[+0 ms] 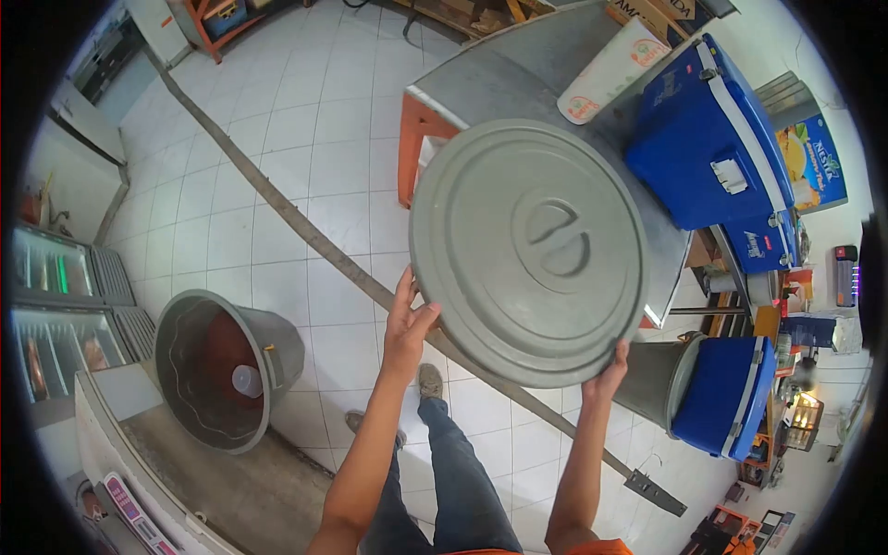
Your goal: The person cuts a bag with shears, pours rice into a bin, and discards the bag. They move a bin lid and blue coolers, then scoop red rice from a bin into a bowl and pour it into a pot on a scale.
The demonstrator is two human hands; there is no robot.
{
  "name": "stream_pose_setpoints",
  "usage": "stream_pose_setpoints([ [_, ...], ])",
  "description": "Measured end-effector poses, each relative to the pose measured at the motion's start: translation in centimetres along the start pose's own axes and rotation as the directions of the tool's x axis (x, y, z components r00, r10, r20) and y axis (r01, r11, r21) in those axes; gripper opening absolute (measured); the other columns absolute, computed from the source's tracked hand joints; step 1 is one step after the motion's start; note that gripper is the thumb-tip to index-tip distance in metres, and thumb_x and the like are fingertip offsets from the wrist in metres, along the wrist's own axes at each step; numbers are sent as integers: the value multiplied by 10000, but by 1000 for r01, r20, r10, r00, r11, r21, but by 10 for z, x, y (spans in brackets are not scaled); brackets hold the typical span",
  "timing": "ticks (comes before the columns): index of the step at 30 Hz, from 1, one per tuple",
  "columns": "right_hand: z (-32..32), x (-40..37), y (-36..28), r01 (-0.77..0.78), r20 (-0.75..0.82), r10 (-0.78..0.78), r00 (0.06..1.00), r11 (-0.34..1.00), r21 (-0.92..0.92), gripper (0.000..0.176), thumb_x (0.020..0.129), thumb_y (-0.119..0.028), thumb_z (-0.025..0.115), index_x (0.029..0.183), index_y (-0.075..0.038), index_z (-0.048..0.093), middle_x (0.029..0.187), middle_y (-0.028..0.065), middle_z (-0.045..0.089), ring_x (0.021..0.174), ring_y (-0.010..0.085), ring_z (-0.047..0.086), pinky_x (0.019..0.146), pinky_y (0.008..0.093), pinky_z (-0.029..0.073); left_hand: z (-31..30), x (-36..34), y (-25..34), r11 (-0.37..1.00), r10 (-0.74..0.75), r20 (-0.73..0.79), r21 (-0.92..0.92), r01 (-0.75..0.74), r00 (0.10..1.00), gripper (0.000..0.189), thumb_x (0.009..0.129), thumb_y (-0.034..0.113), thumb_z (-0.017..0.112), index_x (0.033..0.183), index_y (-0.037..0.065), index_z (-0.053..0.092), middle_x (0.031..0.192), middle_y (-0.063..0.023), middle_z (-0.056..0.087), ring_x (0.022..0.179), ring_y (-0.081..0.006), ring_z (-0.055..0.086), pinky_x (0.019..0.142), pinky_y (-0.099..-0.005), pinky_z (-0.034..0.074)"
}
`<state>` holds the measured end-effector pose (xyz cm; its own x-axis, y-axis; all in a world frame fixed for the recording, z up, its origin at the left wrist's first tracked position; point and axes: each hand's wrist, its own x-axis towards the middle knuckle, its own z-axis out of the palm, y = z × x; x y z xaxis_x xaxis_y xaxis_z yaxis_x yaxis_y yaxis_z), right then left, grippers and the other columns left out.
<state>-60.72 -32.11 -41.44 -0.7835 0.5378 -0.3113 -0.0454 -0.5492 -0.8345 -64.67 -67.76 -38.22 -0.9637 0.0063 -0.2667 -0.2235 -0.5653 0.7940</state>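
Up in mid-air above the white tiled floor [277, 139], a large round grey lid [529, 250], tilted with its top face toward the camera and its moulded centre grip in plain sight. Gripped at two places along the lower rim. At the lower left edge, the left hand [407, 319], thumb over the top face and fingers behind the rim, closed tight on the lid. At the bottom right edge, the right hand [609, 368], fingers hooked round the rim from below, likewise clamped on the lid.

Below the lid, between the two forearms, dark jeans [462, 472] and a worn shoe [428, 379] on the tiles. Behind the lid and partly covered by it, a grey metal tabletop [518, 74] on an orange frame, with a white printed roll [606, 69] lying on it. To the right, a blue cooler [708, 139] on the same table. Lower down, just beside the right hand, a grey bucket [657, 375] touching a second blue cooler [726, 393].

Well off to the left, an open grey bin [282, 347] with a clear plastic cup [246, 380] inside. Across the floor, a long dark strip [305, 231] running diagonally, passing beneath the lid.
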Motion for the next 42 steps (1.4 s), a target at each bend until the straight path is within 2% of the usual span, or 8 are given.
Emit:
stream_pose_setpoints([
  [7, 79, 58, 25, 58, -143, -60, 988, 998, -15, 504, 952, -228, 535, 1398, -91, 344, 1367, 96, 453, 1259, 270, 455, 1066, 437, 381, 25, 68, -18, 986, 166, -83, 1, -166, 983, 766, 898, 45, 480, 1526, 67, 42, 1536, -130, 228, 1373, -220, 320, 1104, -405, 285],
  [13, 124, 86, 38, 43, -166, -44, 985, 999, -6, 469, 1009, -241, 440, 1418, -88, 270, 1411, 116, 383, 1252, 284, 447, 1054, 437, 393, 8, 79, -22, 995, 104, -269, 28, -100, 958, 663, 981, 264, 449, 1521, 82, 111, 1470, -121, 354, 1247, -247, 462, 995, -380, 387],
  [23, 221, 83, 57, -20, -309, 32, 950, 999, 42, 520, 980, -280, 477, 1399, -98, 227, 1425, 129, 310, 1290, 299, 385, 1070, 484, 367, -115, -90, -98, 938, -144, -624, 162, 307, 768, 513, 929, 189, 542, 1409, 104, 382, 1287, -107, 507, 987, -211, 606, 785, -329, 497],
  [27, 198, 93, 72, -32, -208, 55, 977, 993, 111, 543, 952, -285, 519, 1372, -88, 236, 1410, 139, 313, 1290, 306, 378, 1078, 493, 347, -161, -177, -124, 915, -212, -731, 85, 395, 649, 529, 930, 317, 562, 1388, 109, 400, 1272, -91, 509, 940, -209, 606, 757, -351, 503],
  [30, 178, 100, 80, 79, -185, -80, 979, 997, -11, 379, 996, -235, 413, 1282, 13, 432, 1345, 136, 457, 1261, 283, 433, 1084, 455, 341, -179, -226, -133, 875, -231, -785, 92, 476, 575, 516, 931, 323, 565, 1371, 102, 408, 1235, -92, 516, 908, -214, 617, 727, -355, 505],
  [32, 156, 111, 86, 73, -89, -73, 993, 997, -2, 529, 931, -199, 534, 1337, -90, 213, 1350, 161, 343, 1264, 328, 393, 1068, 530, 339, -184, -252, -137, 866, -251, -790, 76, 495, 559, 521, 928, 329, 572, 1366, 101, 407, 1204, -90, 519, 902, -216, 620, 712, -355, 505],
  [35, 183, 81, 74, 62, -216, -88, 972, 991, -122, 408, 944, -188, 485, 1316, -53, 384, 1350, 148, 416, 1209, 298, 458, 1043, 460, 354, -189, -275, -139, 840, -303, -807, 26, 541, 508, 536, 920, 338, 588, 1361, 99, 402, 1147, -84, 521, 891, -218, 626, 682, -349, 504],
  [42, 143, 12, 100, -36, -259, -38, 965, 961, -274, 508, 944, -249, 511, 1350, -144, 224, 1255, 103, 433, 1051, 270, 501, 847, 417, 453, -224, -339, -159, 829, -362, -808, -50, 558, 466, 457, 928, 181, 555, 1347, 73, 409, 1111, -91, 514, 820, -199, 630, 603, -328, 535],
])
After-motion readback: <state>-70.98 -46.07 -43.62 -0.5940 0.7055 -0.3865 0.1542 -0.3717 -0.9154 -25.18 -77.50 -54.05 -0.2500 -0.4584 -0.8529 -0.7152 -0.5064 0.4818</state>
